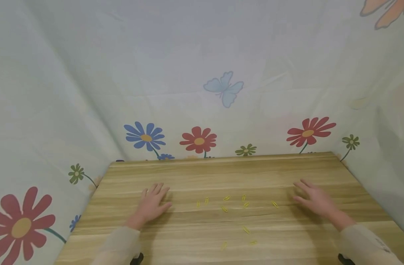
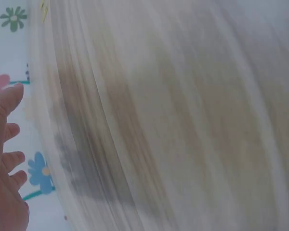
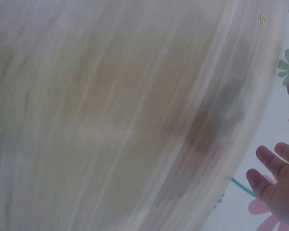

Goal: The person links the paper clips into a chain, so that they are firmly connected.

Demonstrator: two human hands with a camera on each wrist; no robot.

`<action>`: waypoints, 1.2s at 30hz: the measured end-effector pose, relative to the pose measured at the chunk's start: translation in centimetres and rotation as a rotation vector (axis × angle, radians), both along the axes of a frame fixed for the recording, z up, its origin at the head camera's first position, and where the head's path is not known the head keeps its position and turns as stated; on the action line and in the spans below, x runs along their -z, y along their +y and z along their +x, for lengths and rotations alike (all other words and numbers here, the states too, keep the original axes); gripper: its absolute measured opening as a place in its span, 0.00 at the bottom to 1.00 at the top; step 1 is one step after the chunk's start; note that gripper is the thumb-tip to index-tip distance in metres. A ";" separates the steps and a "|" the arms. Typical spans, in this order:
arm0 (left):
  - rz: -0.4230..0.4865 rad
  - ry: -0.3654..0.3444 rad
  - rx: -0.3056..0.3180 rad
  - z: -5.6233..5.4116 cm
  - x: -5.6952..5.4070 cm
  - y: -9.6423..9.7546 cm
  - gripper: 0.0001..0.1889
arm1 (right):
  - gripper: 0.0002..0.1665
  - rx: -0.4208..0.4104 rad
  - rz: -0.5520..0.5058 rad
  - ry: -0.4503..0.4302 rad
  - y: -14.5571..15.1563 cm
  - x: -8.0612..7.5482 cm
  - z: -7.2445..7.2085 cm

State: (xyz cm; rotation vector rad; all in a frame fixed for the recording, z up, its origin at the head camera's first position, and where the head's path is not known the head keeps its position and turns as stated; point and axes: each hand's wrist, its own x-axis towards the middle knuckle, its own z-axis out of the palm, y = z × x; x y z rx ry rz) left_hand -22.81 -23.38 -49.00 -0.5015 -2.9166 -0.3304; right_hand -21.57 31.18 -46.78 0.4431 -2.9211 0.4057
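Several yellow paper clips lie scattered over the middle of the wooden table point(image 1: 188, 169), among them one paper clip point(image 1: 275, 204) nearest the right hand and one paper clip point(image 1: 198, 203) nearest the left. To the left of them, my left hand point(image 1: 153, 204) hovers with fingers spread and holds nothing. My right hand point(image 1: 316, 200) is held over the right side, fingers apart, also with nothing in it. Both hands cast shadows on the wood. In the right wrist view a small yellow paper clip point(image 3: 263, 19) shows near the far edge, beyond the fingers point(image 3: 272, 163).
A pale cloth backdrop point(image 1: 175, 73) printed with flowers and butterflies rises behind the table and along both sides. Lower in the head view, closer to me, more paper clips lie, such as one paper clip point(image 1: 246, 230). Dark bands show at the sleeve cuffs.
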 end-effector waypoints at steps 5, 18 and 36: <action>0.021 -0.004 0.030 0.0 -0.2 1.8 0.26 | 0.26 0.023 -0.018 0.012 -1.1 0.1 -0.1; 0.033 0.020 0.098 -0.2 0.5 5.3 0.20 | 0.17 0.001 -0.109 0.033 -3.0 1.1 -0.5; 0.013 0.041 0.132 -0.3 1.5 8.8 0.13 | 0.09 0.019 -0.214 -0.043 -4.5 2.6 0.0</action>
